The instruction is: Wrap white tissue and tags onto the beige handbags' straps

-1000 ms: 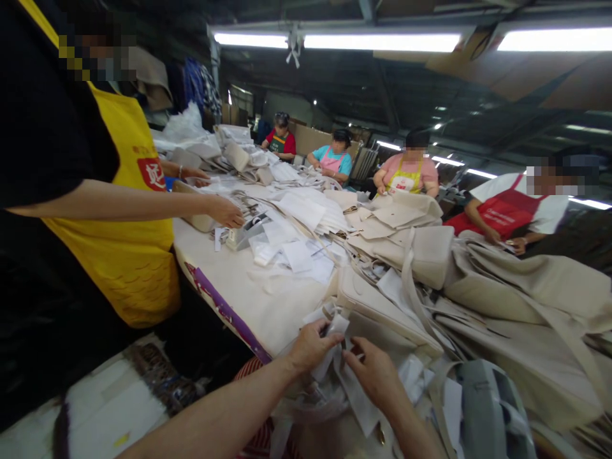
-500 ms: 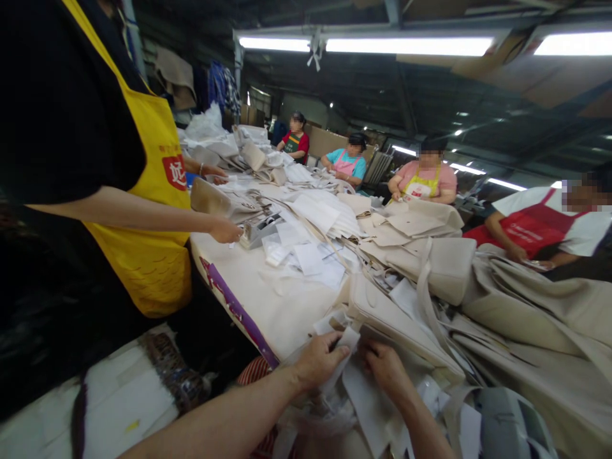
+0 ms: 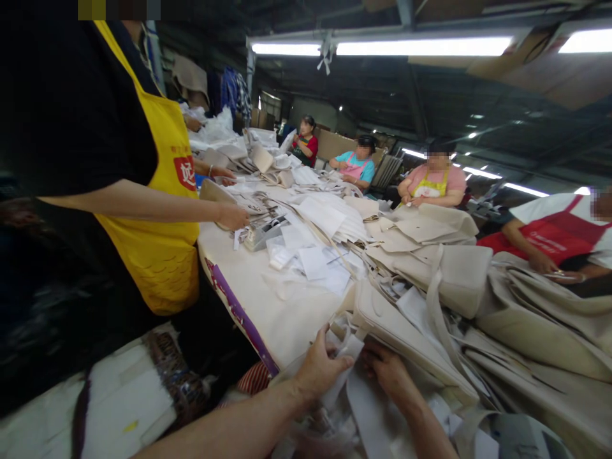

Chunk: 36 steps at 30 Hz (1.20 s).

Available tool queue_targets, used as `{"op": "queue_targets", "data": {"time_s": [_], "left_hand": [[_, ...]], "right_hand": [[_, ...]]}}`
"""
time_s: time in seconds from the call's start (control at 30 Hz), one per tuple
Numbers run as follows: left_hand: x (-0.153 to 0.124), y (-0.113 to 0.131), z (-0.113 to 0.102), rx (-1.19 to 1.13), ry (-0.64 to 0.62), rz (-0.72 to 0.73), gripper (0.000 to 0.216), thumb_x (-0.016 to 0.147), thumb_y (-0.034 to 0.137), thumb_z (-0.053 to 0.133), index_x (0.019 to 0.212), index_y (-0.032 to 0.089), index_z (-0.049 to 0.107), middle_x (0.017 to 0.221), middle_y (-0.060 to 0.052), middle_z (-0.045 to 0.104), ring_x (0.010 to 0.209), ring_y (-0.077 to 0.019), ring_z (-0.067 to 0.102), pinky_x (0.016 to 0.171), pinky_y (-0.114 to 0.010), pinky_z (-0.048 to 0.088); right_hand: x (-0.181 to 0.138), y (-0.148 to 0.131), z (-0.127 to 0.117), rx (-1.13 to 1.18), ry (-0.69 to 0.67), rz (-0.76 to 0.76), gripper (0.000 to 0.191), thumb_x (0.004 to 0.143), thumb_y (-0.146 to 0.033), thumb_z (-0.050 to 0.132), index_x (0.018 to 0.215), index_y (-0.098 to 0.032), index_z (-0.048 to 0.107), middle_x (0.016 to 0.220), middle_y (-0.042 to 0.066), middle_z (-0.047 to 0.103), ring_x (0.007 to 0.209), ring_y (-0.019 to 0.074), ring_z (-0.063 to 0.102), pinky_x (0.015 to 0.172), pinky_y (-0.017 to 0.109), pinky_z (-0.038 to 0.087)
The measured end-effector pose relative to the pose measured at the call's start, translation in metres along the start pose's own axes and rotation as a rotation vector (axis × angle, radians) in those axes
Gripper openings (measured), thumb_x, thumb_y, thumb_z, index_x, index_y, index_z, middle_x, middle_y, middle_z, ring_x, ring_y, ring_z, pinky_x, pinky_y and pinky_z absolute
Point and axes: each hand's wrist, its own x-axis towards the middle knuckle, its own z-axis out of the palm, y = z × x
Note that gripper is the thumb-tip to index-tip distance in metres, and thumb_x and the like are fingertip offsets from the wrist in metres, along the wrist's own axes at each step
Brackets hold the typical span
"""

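My left hand (image 3: 321,366) is at the near edge of the long table (image 3: 268,299), its thumb and fingers pinched on a white paper sheet (image 3: 347,357). My right hand (image 3: 389,373) sits just to the right of it, fingers curled on the same white paper under a cream bag (image 3: 406,331). What lies under the right fingers is partly hidden.
A person in a yellow apron (image 3: 157,210) stands at the left, one hand (image 3: 233,217) by a tape dispenser (image 3: 262,234). Several people sit along the far side. Cream bags (image 3: 444,268) and white papers (image 3: 310,261) cover the table. A purple strip (image 3: 239,312) runs along its edge.
The view has tilted up and shifted, so my hands sit lower in frame. My left thumb has lifted over the white paper. The apron wearer's hand stays by the tape dispenser.
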Motion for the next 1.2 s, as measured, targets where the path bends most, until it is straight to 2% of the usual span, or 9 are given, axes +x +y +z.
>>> {"op": "queue_targets", "data": {"time_s": [0.07,0.27,0.5,0.77,0.9,0.97,1.03,1.1,1.2], "left_hand": [[0.002,-0.001,-0.001,0.016,0.009,-0.019,0.081,0.064,0.028,0.07,0.132,0.015,0.027,0.093,-0.005,0.064,0.084,-0.0187,0.06,0.074,-0.028,0.046],[0.007,0.0,-0.003,-0.058,-0.13,-0.026,0.042,0.066,0.029,0.068,0.103,0.014,0.054,0.095,-0.008,0.067,0.084,-0.0204,0.062,0.07,-0.028,0.047],[0.009,-0.002,-0.007,-0.092,-0.193,0.0,0.039,0.067,0.029,0.068,0.102,0.013,0.061,0.094,-0.008,0.069,0.086,-0.023,0.063,0.074,-0.032,0.048],[0.007,0.004,-0.008,-0.091,-0.222,0.015,0.036,0.068,0.028,0.067,0.1,0.012,0.064,0.093,-0.007,0.069,0.085,-0.0217,0.063,0.075,-0.03,0.048],[0.007,0.006,-0.006,-0.097,-0.199,0.03,0.034,0.067,0.025,0.065,0.099,0.013,0.064,0.091,-0.005,0.069,0.083,-0.0197,0.062,0.077,-0.03,0.048],[0.007,0.005,-0.005,-0.099,-0.194,0.046,0.034,0.067,0.024,0.065,0.1,0.014,0.064,0.093,-0.004,0.069,0.085,-0.0197,0.062,0.078,-0.03,0.047],[0.008,0.004,-0.004,-0.098,-0.193,0.055,0.035,0.068,0.025,0.065,0.101,0.015,0.064,0.094,-0.004,0.069,0.085,-0.0199,0.061,0.079,-0.031,0.048],[0.008,0.003,-0.004,-0.087,-0.193,0.063,0.036,0.068,0.026,0.065,0.102,0.015,0.064,0.094,-0.004,0.069,0.085,-0.0201,0.062,0.079,-0.031,0.047],[0.007,0.003,-0.004,-0.045,-0.177,0.094,0.036,0.068,0.026,0.065,0.103,0.015,0.064,0.096,-0.004,0.068,0.086,-0.0203,0.061,0.081,-0.031,0.046]], "right_hand": [[0.002,-0.002,0.0,0.004,-0.019,0.008,0.02,0.066,-0.036,0.05,0.072,-0.02,0.06,0.057,-0.002,0.048,0.051,0.013,0.043,0.048,0.027,0.037],[0.007,-0.01,0.003,0.015,-0.142,-0.001,0.02,0.068,-0.031,0.048,0.077,-0.019,0.06,0.056,-0.004,0.046,0.048,0.01,0.039,0.044,0.023,0.032],[0.005,-0.014,0.0,-0.014,-0.223,-0.03,0.024,0.069,-0.032,0.048,0.084,-0.019,0.062,0.057,-0.004,0.046,0.049,0.0105,0.04,0.047,0.024,0.034],[-0.003,-0.02,0.0,-0.12,-0.146,-0.052,0.025,0.075,-0.034,0.045,0.083,-0.016,0.062,0.055,-0.003,0.046,0.05,0.0127,0.044,0.047,0.025,0.038],[-0.022,-0.03,-0.008,-0.193,-0.112,-0.129,0.034,0.073,-0.026,0.048,0.105,-0.017,0.057,0.079,0.003,0.061,0.075,0.0189,0.058,0.066,0.029,0.047],[-0.034,-0.034,-0.012,-0.259,-0.141,-0.202,0.05,0.068,-0.016,0.047,0.117,-0.019,0.049,0.1,0.005,0.062,0.096,0.0204,0.056,0.08,0.031,0.045],[-0.044,-0.036,-0.015,-0.352,-0.16,-0.246,0.059,0.065,-0.009,0.044,0.123,-0.02,0.044,0.111,0.006,0.059,0.104,0.0198,0.053,0.085,0.031,0.044],[-0.048,-0.035,-0.015,-0.464,-0.118,-0.261,0.053,0.067,-0.008,0.043,0.119,-0.02,0.048,0.112,0.006,0.059,0.099,0.0194,0.055,0.085,0.031,0.044],[-0.049,-0.037,-0.011,-0.641,-0.064,-0.361,0.026,0.081,-0.018,0.042,0.101,-0.021,0.058,0.097,0.006,0.062,0.089,0.0184,0.058,0.082,0.03,0.043]]}}
